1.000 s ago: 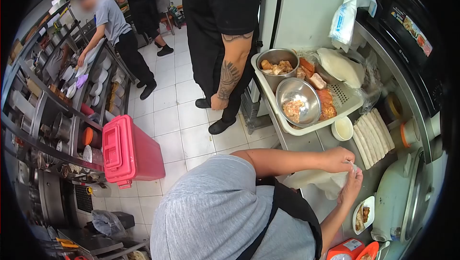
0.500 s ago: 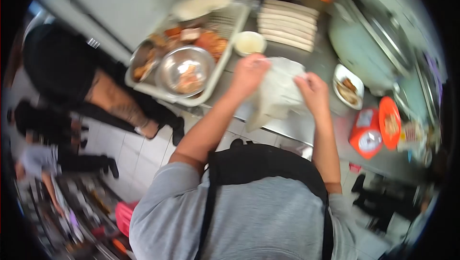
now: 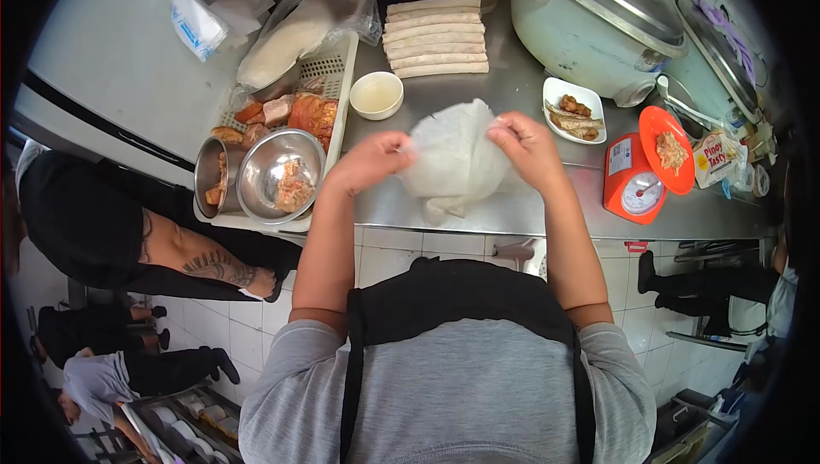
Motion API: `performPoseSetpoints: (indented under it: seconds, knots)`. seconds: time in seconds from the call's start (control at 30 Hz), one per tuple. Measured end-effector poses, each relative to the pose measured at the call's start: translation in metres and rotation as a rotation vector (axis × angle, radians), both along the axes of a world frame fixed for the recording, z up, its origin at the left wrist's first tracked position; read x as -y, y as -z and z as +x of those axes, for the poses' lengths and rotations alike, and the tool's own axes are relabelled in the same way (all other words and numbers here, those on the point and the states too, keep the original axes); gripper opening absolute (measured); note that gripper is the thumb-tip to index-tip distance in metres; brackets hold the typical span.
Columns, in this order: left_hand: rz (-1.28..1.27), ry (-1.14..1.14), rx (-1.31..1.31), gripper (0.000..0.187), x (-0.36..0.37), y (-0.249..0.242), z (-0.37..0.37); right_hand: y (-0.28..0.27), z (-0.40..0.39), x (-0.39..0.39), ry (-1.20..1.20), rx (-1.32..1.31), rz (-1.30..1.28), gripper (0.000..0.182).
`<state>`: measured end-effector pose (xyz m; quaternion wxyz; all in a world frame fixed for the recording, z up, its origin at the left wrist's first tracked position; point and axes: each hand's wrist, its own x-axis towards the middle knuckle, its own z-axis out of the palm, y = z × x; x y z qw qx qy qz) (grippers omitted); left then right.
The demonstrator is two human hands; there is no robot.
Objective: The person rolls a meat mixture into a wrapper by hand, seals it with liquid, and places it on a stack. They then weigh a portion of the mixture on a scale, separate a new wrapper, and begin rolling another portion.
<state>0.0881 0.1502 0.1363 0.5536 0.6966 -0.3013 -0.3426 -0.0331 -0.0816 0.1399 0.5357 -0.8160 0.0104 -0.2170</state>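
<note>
My view has swung square over the surface (image 3: 512, 88). My left hand (image 3: 369, 161) and right hand (image 3: 527, 146) pinch the wrapper (image 3: 453, 156) between them. The bowl (image 3: 279, 175) holds filling, probably meat.

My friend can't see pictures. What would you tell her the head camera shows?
Two hands, left hand and right hand, hold up a thin white wrapper above a steel counter. Behind it lie rolled spring rolls; a tray of food bowls sits left, an orange scale right.
</note>
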Motion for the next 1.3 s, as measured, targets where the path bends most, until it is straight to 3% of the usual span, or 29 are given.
performPoseSetpoints:
  seconds: [0.1,0.17,0.4,0.5,0.6,0.7,0.8,0.9,1.0,1.3]
  knots:
    - [-0.042,0.073,-0.052,0.021,0.03,0.006,-0.006,-0.004,0.0,-0.003,-0.137,0.028,-0.148,0.016]
    - [-0.017,0.049,0.052,0.027,0.054,0.003,-0.009,-0.004,-0.003,-0.002,-0.23,0.035,-0.216,0.014]
    - [-0.3,0.225,0.026,0.021,0.102,0.022,-0.014,0.001,-0.026,0.025,-0.245,-0.085,0.017,0.008]
    - [-0.212,0.159,-0.17,0.013,0.109,0.01,-0.023,0.008,-0.033,0.036,-0.299,-0.141,0.206,0.006]
    - [-0.138,0.262,-0.135,0.013,0.118,0.012,-0.028,0.003,-0.038,0.035,-0.296,-0.152,0.286,0.006]
    - [-0.14,0.298,-0.027,0.008,0.12,0.014,-0.025,0.002,-0.038,0.032,-0.233,-0.072,0.416,0.009]
    - [-0.25,0.226,-0.016,0.006,0.126,0.012,-0.035,0.004,-0.031,0.022,0.03,-0.043,-0.035,0.014]
    - [-0.405,0.143,-0.014,0.004,0.127,0.016,-0.038,-0.011,-0.031,0.023,0.122,-0.252,-0.042,0.023]
    - [-0.395,0.059,0.056,0.005,0.119,0.015,-0.032,0.0,-0.026,0.026,0.169,-0.044,0.084,0.022]
    - [-0.506,-0.108,0.023,0.007,0.081,0.003,-0.012,0.013,-0.017,0.05,0.297,0.108,0.163,0.023]
